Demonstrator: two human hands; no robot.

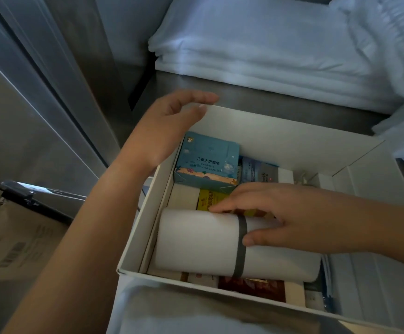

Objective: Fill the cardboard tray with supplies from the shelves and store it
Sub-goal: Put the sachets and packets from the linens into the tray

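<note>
Head view: a stack of folded white linen (pixel 268 56) fills the upper right, lying on a steel shelf (pixel 220 97). Just in front of the shelf's edge sits the cardboard tray (pixel 292 131), white, open-topped and turned at a slant; what carries it cannot be made out. A brown carton (pixel 15 237) with a printed barcode stands well apart at the lower left.

Inside the tray, a white roll (pixel 196 242) bound by a dark band lies on its side across the near half, on top of flatter packets. The left hand (pixel 169 126) holds the tray's far-left corner, thumb on the inner face of the rim and fingers (pixel 196 96) curled over the outside. The right hand (pixel 268 213) grasps the roll from above, with the thumb pressed beside the band and the fingers reaching over the roll's far side.

A blue box (pixel 208 160) printed "Children's Wash and Care Set" stands against the tray's far-left corner. Between it and the roll a yellow packet (pixel 208 200) shows, touching the right fingertips. A dark red packet (pixel 251 288) lies flat under the roll by the near wall. Small blue and grey sachets (pixel 259 171) sit just right of the blue box.
</note>
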